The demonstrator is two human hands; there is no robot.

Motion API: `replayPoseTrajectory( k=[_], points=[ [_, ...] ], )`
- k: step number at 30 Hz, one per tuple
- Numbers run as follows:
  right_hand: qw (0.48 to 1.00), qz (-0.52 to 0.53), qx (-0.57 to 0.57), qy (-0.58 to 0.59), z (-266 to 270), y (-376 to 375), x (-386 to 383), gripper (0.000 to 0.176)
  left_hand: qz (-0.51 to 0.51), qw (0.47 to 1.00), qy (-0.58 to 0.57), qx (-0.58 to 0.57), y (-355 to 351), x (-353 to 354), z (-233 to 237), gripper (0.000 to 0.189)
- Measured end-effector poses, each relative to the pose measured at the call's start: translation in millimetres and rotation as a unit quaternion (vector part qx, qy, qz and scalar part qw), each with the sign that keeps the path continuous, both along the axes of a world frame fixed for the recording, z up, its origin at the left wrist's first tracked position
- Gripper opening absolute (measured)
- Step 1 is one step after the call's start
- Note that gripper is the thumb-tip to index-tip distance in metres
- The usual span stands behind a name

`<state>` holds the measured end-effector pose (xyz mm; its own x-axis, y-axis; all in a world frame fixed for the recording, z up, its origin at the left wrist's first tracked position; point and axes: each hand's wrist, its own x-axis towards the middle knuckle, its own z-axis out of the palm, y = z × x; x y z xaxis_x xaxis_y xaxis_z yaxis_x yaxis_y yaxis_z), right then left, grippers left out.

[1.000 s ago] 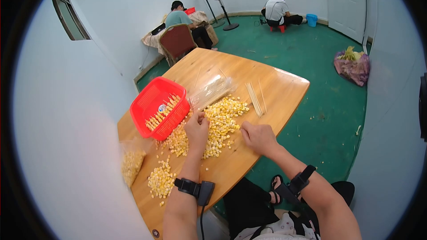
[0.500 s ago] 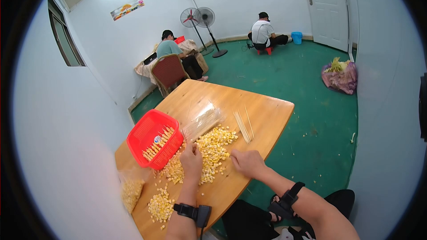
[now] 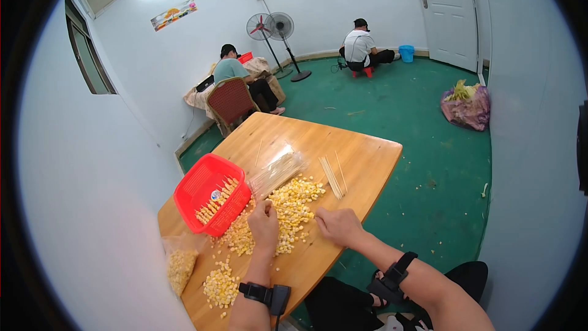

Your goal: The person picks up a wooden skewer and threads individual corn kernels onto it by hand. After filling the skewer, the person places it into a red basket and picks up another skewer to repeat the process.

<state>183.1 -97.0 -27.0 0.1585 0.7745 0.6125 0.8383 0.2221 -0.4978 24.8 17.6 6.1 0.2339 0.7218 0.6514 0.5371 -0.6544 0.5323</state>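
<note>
My left hand (image 3: 264,225) is closed in a pinch over the pile of yellow corn kernels (image 3: 293,199); what its fingertips hold is too small to make out. To its right, my right hand (image 3: 340,227) is closed at the pile's edge on the end of a thin skewer that points toward my left hand and is hard to see against the corn. Beyond my hands lie a clear bag of wooden skewers (image 3: 277,173) and a few loose skewers (image 3: 331,177). A red basket (image 3: 195,185) on the left holds a row of corn skewers (image 3: 218,201).
A smaller heap of kernels (image 3: 221,286) and a plastic bag of corn (image 3: 180,270) lie on the wooden table (image 3: 361,147) at the near left. Two people sit farther off, near standing fans (image 3: 281,26). A purple bag (image 3: 467,113) stands on the green floor.
The view has shifted slightly. Both hands stay closed in nearly the same places over the corn.
</note>
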Motion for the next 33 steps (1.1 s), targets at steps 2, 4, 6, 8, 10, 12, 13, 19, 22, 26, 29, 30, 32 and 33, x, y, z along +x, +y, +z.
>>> replayPoseTrajectory(
  k=[2,4,6,8,10,12,13,19,22,26,29,30,32,33],
  points=[
    [1.0,0.001,-0.003,0.002,1,1,1,0.016,-0.003,1.0,-0.01,-0.004,4,-1,-4,0.009],
    [1.0,0.004,-0.002,0.009,1,0,1,0.016,-0.009,0.999,-0.028,-0.016,5,-1,-6,0.01],
    [1.0,0.001,-0.003,0.008,1,-1,0,0.016,-0.019,0.998,-0.053,-0.036,5,0,-7,0.011],
    [1.0,-0.002,-0.003,0.007,2,-1,0,0.016,-0.017,0.999,-0.045,-0.017,7,0,-8,0.011],
    [1.0,-0.004,-0.003,0.008,2,-1,0,0.016,-0.017,0.999,-0.043,-0.013,6,1,-7,0.012],
    [1.0,-0.005,0.002,0.01,2,-1,0,0.016,-0.019,0.998,-0.046,-0.023,2,2,-4,0.012],
    [1.0,-0.006,0.004,0.011,3,-1,0,0.015,-0.018,0.999,-0.033,-0.017,2,2,-3,0.012],
    [1.0,-0.008,0.008,0.015,1,1,0,0.013,-0.022,1.0,-0.002,-0.012,-1,1,0,0.013],
    [1.0,0.001,0.006,0.022,1,2,1,0.012,-0.051,0.998,-0.02,-0.04,-1,5,-7,0.014],
    [1.0,-0.014,-0.005,0.008,1,2,2,0.012,-0.13,0.985,-0.008,-0.11,-14,17,-4,0.016],
    [0.999,-0.029,-0.01,0.01,3,2,0,0.011,-0.198,0.972,0.062,-0.109,-15,18,-8,0.018],
    [0.999,-0.036,-0.008,0.016,4,1,-1,0.011,-0.205,0.97,0.051,-0.123,-16,18,-6,0.019],
    [0.999,-0.045,-0.006,0.025,5,1,-1,0.01,-0.218,0.964,0.027,-0.151,-18,18,-2,0.021],
    [0.998,-0.048,-0.006,0.027,5,1,-1,0.01,-0.224,0.962,0.036,-0.149,-17,18,-2,0.022]
  ],
)
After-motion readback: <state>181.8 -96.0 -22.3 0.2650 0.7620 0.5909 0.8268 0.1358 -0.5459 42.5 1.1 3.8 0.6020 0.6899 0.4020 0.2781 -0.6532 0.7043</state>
